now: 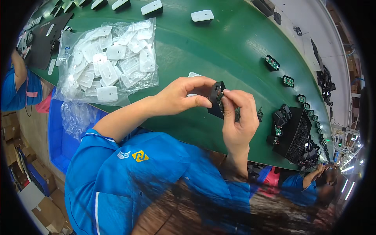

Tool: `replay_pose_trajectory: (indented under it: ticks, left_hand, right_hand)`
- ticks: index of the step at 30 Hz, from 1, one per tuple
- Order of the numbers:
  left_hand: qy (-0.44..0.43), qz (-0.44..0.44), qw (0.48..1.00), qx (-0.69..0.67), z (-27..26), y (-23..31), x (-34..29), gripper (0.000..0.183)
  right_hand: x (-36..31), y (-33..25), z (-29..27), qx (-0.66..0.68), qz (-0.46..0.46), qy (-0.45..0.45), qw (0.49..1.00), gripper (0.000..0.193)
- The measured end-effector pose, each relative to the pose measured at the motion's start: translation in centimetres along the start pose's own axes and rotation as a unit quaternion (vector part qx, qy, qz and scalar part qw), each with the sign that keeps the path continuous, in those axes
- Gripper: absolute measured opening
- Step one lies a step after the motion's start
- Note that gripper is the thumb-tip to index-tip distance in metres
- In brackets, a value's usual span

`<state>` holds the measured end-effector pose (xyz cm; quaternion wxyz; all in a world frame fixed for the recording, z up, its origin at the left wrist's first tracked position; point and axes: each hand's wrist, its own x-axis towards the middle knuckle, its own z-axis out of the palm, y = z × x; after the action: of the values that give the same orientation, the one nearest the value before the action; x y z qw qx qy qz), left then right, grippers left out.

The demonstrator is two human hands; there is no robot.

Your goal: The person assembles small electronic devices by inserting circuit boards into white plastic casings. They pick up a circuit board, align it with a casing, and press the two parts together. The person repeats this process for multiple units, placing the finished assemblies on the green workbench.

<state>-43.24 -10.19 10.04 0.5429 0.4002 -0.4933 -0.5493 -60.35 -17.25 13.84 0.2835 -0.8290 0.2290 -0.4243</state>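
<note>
Above the table's near edge, my left hand (184, 96) grips a small black plastic housing (214, 102) between thumb and fingers, tilted up on its side. The bent fingers of my right hand (239, 117) are closed at the housing's open side, thumb and fingertips pressed together; whatever they pinch is hidden. Part of a circuit board seems to show inside. Behind my left fingers a white cover (193, 74) lies partly hidden. Small dark parts (259, 114) lie just right of my right hand.
A clear plastic bag of white covers (107, 72) lies at left. Black housings with white covers (202, 16) line the far side. Housings with green boards (288, 81) curve along the right, beside a black box of small parts (291, 135). Co-workers sit at both sides; a blue bin (56, 137) stands below.
</note>
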Motion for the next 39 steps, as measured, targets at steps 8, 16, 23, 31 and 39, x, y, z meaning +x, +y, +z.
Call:
replay_pose_trajectory:
  ticks: [8, 16, 23, 31, 39]
  left_hand:
    - [0.041, 0.051, 0.994, 0.093, 0.2, -0.4, -0.1, 0.041]
    - [-0.019, 0.112, 0.950, 0.291, -0.2, 0.7, 0.2, 0.053]
    - [-0.038, 0.160, 0.959, 0.230, -0.8, -0.1, 0.6, 0.055]
    - [0.111, 0.054, 0.956, 0.265, -1.2, -0.6, 0.8, 0.049]
    - [0.167, 0.022, 0.717, 0.676, 0.3, -4.4, -0.6, 0.080]
  right_hand:
    - [0.0, 0.4, 0.1, -0.027, -0.004, -0.040, 0.999, 0.012]
    - [0.8, 2.0, -2.3, 0.183, 0.216, -0.178, 0.942, 0.018]
    - [1.5, 5.2, -1.2, 0.471, 0.358, -0.264, 0.762, 0.058]
    - [-1.0, 6.2, 0.2, 0.527, 0.380, -0.151, 0.744, 0.053]
    - [-2.3, 9.2, 0.9, -0.180, 0.122, -0.039, 0.975, 0.037]
